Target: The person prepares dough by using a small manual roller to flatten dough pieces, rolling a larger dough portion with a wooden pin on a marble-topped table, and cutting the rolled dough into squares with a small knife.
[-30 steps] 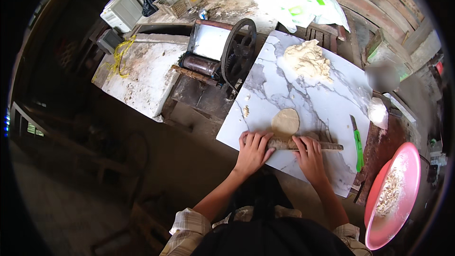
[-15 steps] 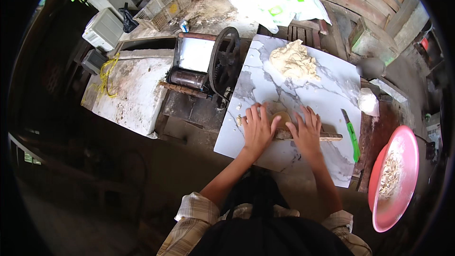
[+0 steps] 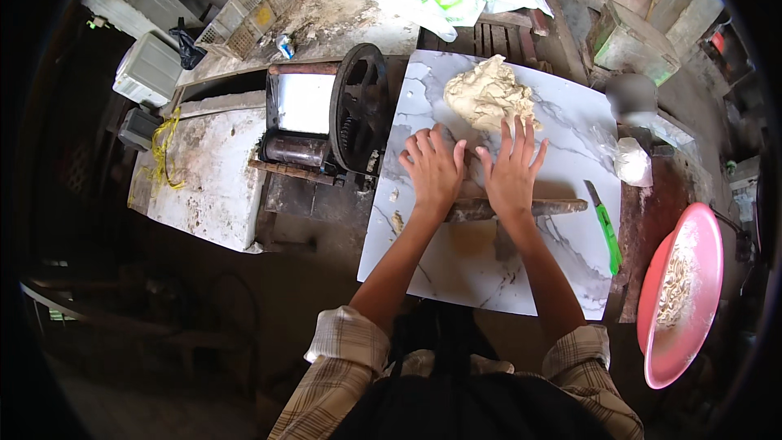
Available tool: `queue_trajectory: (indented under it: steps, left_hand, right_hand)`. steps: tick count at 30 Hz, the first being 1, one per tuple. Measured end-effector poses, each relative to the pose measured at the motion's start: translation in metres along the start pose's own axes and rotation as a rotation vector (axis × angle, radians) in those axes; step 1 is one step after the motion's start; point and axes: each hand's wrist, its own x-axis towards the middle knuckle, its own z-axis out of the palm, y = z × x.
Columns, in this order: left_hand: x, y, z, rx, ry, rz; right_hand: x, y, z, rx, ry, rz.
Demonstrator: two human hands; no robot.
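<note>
The left hand (image 3: pixel 434 171) and right hand (image 3: pixel 511 175) are now farther forward, near the big dough lump (image 3: pixel 489 91). Their fingers, once curled, stretch out. The rolling pin (image 3: pixel 471 210) has rolled past the flat dough (image 3: pixel 472 238), now on its near side.

Left sleeve (image 3: pixel 314 398): I see cream plaid crossed by thin brown lines.
Left cuff (image 3: pixel 349 336): rolled back into a thick, creased, paler band.
Right sleeve (image 3: pixel 601 395): matching plaid, partly shadowed from my view.
Right cuff (image 3: pixel 580 348): also turned up, brown checks showing.
Midriff: I make out black cloth (image 3: pixel 468 409), too dark to show seams.
Left hand (image 3: pixel 436 173): bare, slim-fingered.
Right hand (image 3: pixel 511 175): bare, likewise slim-fingered.
</note>
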Motion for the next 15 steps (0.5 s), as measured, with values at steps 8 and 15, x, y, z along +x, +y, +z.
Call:
queue_trajectory:
  steps: [8,15]
  left_hand:
    - [-0.087,0.012,-0.043,0.051,-0.132,0.054]
    - [-0.022,0.014,-0.025,-0.056,-0.077,-0.073]
  right_hand:
    - [-0.082,-0.003,-0.039,-0.011,-0.177,-0.033]
    - [-0.023,-0.005,-0.014,0.091,-0.05,0.051]
